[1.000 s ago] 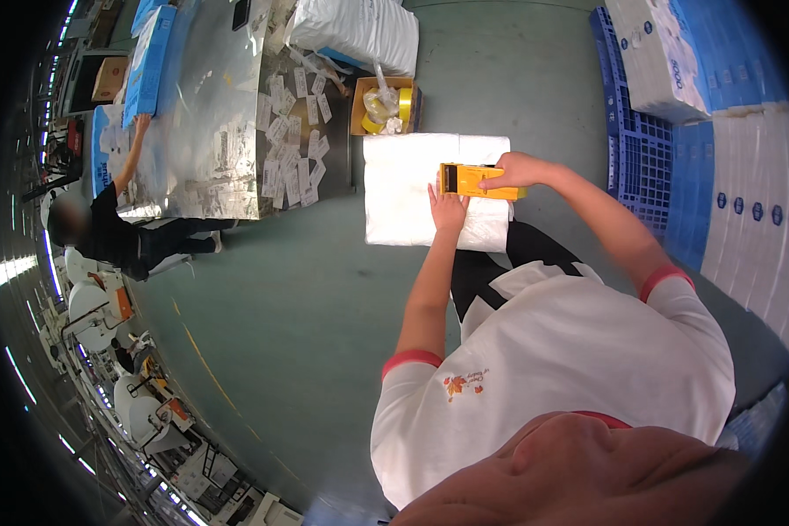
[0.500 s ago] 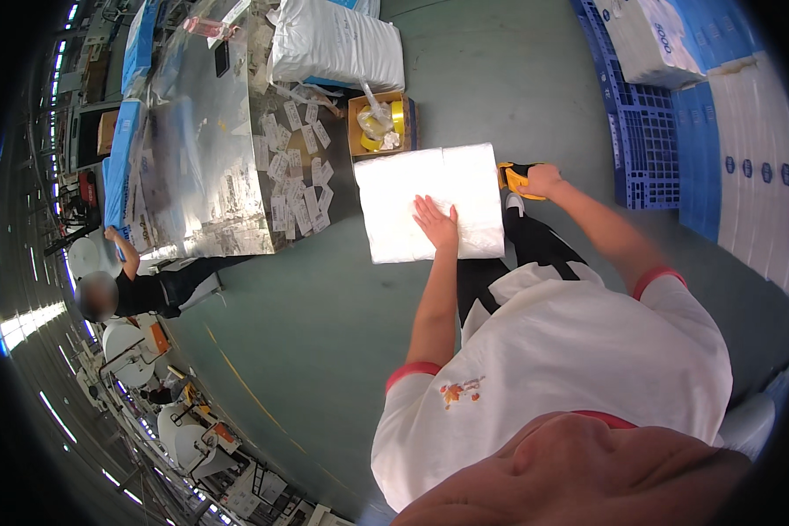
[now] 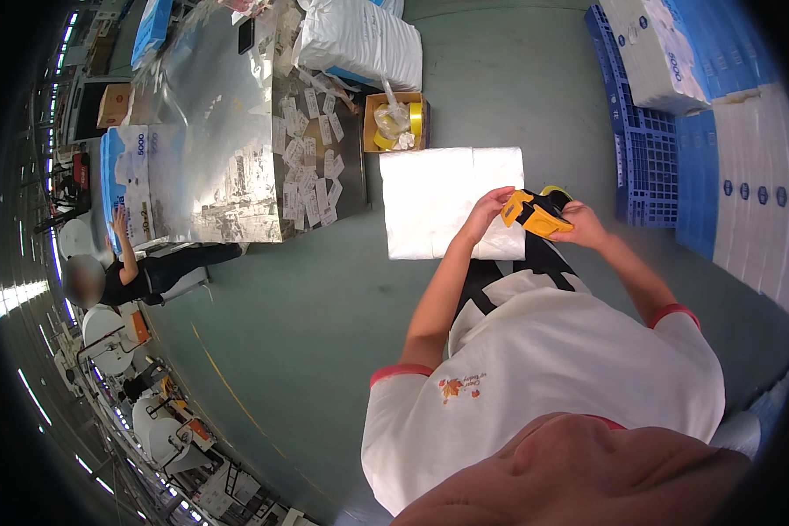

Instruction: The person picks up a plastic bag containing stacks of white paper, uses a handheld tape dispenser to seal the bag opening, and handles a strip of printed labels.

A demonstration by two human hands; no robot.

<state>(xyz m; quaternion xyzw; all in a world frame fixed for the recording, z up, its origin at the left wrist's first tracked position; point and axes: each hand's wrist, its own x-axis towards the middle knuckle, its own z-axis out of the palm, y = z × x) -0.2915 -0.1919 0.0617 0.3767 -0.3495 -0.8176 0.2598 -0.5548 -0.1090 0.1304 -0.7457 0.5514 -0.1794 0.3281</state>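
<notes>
A yellow and black tape dispenser (image 3: 539, 213) is held above the right part of a white wrapped pack (image 3: 438, 197). My right hand (image 3: 581, 225) is closed round its right end. At its left end, the fingers of my left hand (image 3: 489, 212) are drawn together against the front edge; whether they pinch a bit of tape is too small to make out. The pack lies flat in front of my legs, its top smooth and shiny. Both hands are over or beside its right half, and neither presses on it.
Beyond the pack stands a cardboard box (image 3: 373, 123) with yellow tape rolls. To the left is a metal table (image 3: 210, 131) with paper labels along its side and a co-worker (image 3: 136, 272) at its end. A white sack (image 3: 368, 44) and blue pallet (image 3: 644, 145) are farther off.
My left hand has lifted off the pack and moved right to the tape dispenser. My right hand has brought the dispenser from beside the pack to above its right edge.
</notes>
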